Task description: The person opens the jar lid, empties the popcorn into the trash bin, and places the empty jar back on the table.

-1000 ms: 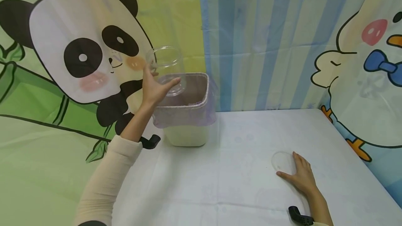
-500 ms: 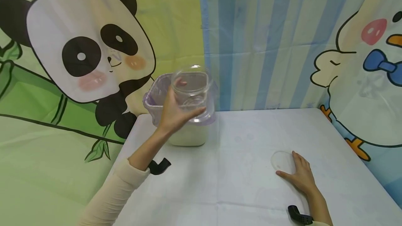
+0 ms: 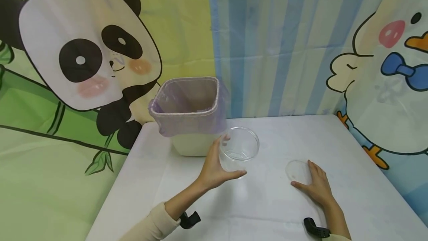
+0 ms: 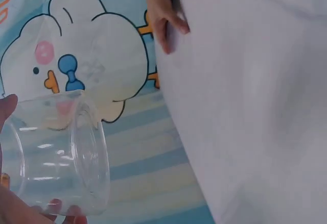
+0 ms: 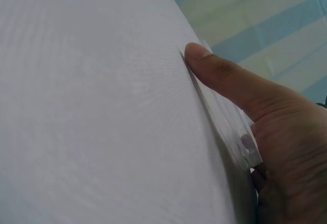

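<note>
A clear, round plastic jar (image 3: 241,151) is gripped by my left hand (image 3: 212,170), its thumb and fingers spread around the side. In the head view the jar hangs above the white table, mouth upward, just right of the bin; I can see through it in the left wrist view (image 4: 56,155), and nothing shows inside. My right hand (image 3: 317,186) rests low on the table, thumb and fingers around the edge of a flat, clear round lid (image 3: 296,172). The right wrist view shows the thumb on the rim of that lid (image 5: 227,119), close to the tabletop.
A pale bin (image 3: 188,144) with a purple liner (image 3: 187,124) over its rim stands at the table's back left. Cartoon curtains (image 3: 254,47) hang behind and beside the white table (image 3: 267,211).
My left hand has brought the jar from above the bin down and to the right, toward my right hand. The right hand and the lid have stayed in place.
</note>
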The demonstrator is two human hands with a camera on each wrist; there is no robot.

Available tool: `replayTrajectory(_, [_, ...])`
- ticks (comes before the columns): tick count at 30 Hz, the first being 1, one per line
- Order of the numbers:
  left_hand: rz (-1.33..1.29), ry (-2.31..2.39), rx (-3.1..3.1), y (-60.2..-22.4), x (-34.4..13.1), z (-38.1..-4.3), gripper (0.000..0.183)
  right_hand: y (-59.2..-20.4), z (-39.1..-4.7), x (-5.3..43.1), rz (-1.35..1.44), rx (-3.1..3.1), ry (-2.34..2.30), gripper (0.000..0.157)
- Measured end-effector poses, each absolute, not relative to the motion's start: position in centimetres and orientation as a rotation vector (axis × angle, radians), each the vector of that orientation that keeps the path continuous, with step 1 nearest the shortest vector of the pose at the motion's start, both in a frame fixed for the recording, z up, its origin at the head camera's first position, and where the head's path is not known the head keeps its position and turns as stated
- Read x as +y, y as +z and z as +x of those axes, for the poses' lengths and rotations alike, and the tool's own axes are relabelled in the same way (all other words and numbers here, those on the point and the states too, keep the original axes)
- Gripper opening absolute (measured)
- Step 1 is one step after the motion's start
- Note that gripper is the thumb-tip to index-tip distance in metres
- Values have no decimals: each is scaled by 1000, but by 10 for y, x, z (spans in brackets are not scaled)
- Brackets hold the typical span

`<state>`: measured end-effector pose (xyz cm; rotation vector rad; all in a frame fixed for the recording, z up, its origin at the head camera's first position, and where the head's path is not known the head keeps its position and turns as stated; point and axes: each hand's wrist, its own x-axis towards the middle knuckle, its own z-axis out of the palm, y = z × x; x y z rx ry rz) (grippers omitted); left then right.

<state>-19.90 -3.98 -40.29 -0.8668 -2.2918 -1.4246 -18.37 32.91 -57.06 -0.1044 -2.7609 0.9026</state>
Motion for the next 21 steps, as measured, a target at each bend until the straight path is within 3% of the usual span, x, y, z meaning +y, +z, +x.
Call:
replayTrajectory(12, [-887,-1533,-2418,-479,-26,-188,106,-569,-185,328,-117,-2767,892,118])
replayTrajectory(21, [-937,-1583,-2492,-510,-23,-181,110,-569,-184,328,-116,-2764,875,117])
